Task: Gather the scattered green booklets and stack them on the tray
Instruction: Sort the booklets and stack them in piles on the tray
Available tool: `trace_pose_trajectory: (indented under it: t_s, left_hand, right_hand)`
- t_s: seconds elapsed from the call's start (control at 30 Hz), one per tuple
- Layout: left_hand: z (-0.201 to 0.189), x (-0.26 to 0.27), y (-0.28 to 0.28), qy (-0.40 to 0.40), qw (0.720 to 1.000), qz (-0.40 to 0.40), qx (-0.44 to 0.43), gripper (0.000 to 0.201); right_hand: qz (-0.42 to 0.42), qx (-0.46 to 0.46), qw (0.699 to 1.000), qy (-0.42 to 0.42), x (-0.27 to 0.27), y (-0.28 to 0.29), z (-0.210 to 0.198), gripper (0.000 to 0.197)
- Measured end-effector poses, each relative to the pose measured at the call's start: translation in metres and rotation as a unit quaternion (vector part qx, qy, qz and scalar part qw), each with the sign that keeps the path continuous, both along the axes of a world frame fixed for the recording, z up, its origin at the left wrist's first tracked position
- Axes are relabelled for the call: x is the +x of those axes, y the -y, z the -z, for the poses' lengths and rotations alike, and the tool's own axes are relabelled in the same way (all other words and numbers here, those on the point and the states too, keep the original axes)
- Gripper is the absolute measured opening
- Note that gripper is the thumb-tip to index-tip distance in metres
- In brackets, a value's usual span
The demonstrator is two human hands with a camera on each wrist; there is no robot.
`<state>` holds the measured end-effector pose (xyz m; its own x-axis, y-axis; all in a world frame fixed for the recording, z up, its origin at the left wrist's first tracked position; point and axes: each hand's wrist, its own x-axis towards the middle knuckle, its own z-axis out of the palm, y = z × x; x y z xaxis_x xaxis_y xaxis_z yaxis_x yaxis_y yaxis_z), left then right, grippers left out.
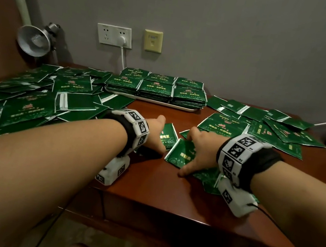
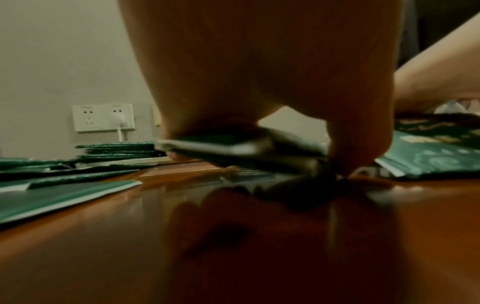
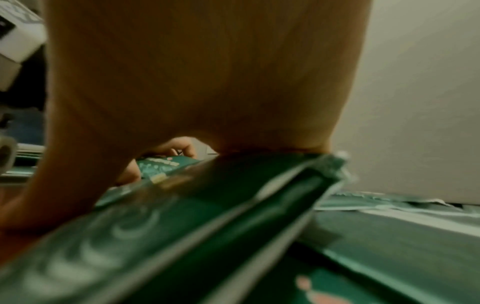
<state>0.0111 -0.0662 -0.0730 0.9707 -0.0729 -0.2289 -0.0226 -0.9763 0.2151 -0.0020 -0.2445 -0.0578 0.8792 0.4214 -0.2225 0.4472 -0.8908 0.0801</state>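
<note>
While six neat piles of green booklets (image 1: 156,89) already sit on the tray (image 1: 161,103), two rows of three, a lot of the job is left. I think less than half is done, because far more booklets lie loose than I can count.

To the left of the tray there is one big messy heap (image 1: 24,98) on the tabletop (image 1: 169,187). To the right of the tray there is a thinner spread (image 1: 263,125). In front of the tray, nearer the person, a small bunch (image 1: 181,151) is being picked up by both hands.

From the left wrist view, the left hand (image 1: 157,135) pinches a small bundle of booklets (image 2: 233,148) between thumb and fingers, just above the tabletop. I cannot count how many are in it. The right hand (image 1: 198,149) has its thumb down by the tabletop and its fingers curled over a tilted booklet (image 3: 207,205), holding it by the edges.

There is one tray, six piles on it, two hands, one lamp (image 1: 34,40) left of the tray, and wall sockets (image 1: 114,35) behind the tray.
</note>
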Motion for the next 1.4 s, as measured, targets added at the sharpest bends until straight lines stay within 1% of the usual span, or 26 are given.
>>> trace_pose_trajectory:
  t_s: [0.03, 0.1, 0.17, 0.2, 0.27, 0.33, 0.4, 0.43, 0.47, 0.57, 0.6, 0.67, 0.77, 0.83, 0.9, 1.0, 1.1, 1.17, 1.27, 1.4]
  left_hand:
    - [0.000, -0.001, -0.002, -0.003, 1.000, -0.004, -0.007, 0.079]
    - [0.000, -0.003, -0.005, 0.004, 1.000, -0.004, -0.004, 0.087]
    - [-0.003, -0.005, -0.009, 0.023, 1.000, 0.004, 0.021, 0.095]
    - [-0.005, -0.005, -0.010, 0.035, 0.999, 0.006, 0.034, 0.094]
    - [-0.010, -0.004, -0.014, 0.058, 0.997, 0.007, 0.050, 0.087]
    - [-0.014, -0.002, -0.017, 0.075, 0.996, 0.006, 0.052, 0.081]
    - [-0.019, 0.002, -0.019, 0.084, 0.995, 0.006, 0.056, 0.081]
    - [-0.020, 0.003, -0.020, 0.086, 0.995, 0.004, 0.054, 0.082]
    - [-0.023, 0.004, -0.021, 0.088, 0.995, 0.001, 0.046, 0.082]
    - [-0.033, 0.014, -0.024, 0.094, 0.995, -0.004, 0.026, 0.079]
    - [-0.037, 0.018, -0.025, 0.096, 0.995, -0.004, 0.022, 0.077]
    - [-0.047, 0.030, -0.026, 0.107, 0.994, 0.001, 0.020, 0.076]
    - [-0.065, 0.054, -0.023, 0.123, 0.991, 0.031, 0.035, 0.075]
    - [-0.077, 0.076, -0.018, 0.130, 0.989, 0.052, 0.042, 0.077]
    - [-0.086, 0.100, -0.012, 0.138, 0.987, 0.070, 0.040, 0.082]
    - [-0.097, 0.144, -0.002, 0.139, 0.985, 0.090, 0.041, 0.082]
    - [-0.101, 0.189, 0.008, 0.127, 0.985, 0.108, 0.033, 0.084]
    - [-0.098, 0.216, 0.015, 0.113, 0.986, 0.121, 0.034, 0.083]
    - [-0.089, 0.252, 0.025, 0.087, 0.987, 0.126, 0.040, 0.086]
    - [-0.073, 0.286, 0.033, 0.072, 0.987, 0.136, 0.045, 0.082]
  right_hand:
    - [0.002, -0.020, 1.000, -0.010, -0.002, -0.001, -0.001, 0.104]
    - [0.005, -0.046, 0.999, -0.027, -0.005, -0.001, -0.001, 0.098]
    - [0.007, -0.031, 0.999, -0.036, -0.007, -0.003, -0.002, 0.091]
    - [0.008, -0.017, 0.999, -0.036, -0.007, -0.005, -0.002, 0.089]
    - [0.000, 0.004, 1.000, -0.023, -0.008, -0.010, -0.004, 0.082]
    - [-0.010, -0.004, 1.000, 0.000, -0.009, -0.015, -0.005, 0.073]
    - [-0.008, -0.020, 1.000, 0.021, -0.013, -0.019, -0.004, 0.065]
    - [-0.005, -0.025, 0.999, 0.024, -0.014, -0.021, -0.001, 0.066]
    - [-0.002, -0.028, 0.999, 0.022, -0.015, -0.021, 0.001, 0.070]
    - [0.014, -0.032, 0.999, -0.011, -0.011, -0.019, 0.000, 0.094]
    - [0.019, -0.038, 0.999, -0.019, -0.007, -0.018, -0.004, 0.097]
    - [0.014, -0.051, 0.999, -0.013, 0.002, -0.015, -0.011, 0.088]
    - [0.004, -0.038, 0.999, 0.023, 0.022, -0.007, -0.026, 0.068]
    - [0.014, -0.020, 0.999, 0.028, 0.039, -0.001, -0.037, 0.065]
    - [0.029, -0.015, 0.999, 0.020, 0.060, 0.006, -0.049, 0.067]
    - [0.047, 0.003, 0.998, 0.032, 0.096, 0.019, -0.066, 0.073]
    - [0.043, 0.030, 0.998, 0.020, 0.127, 0.029, -0.075, 0.072]
    - [0.022, 0.038, 0.999, 0.015, 0.144, 0.031, -0.075, 0.072]
    - [-0.005, 0.021, 0.999, 0.027, 0.171, 0.028, -0.070, 0.075]
    - [-0.018, 0.020, 0.999, 0.031, 0.203, 0.019, -0.062, 0.083]
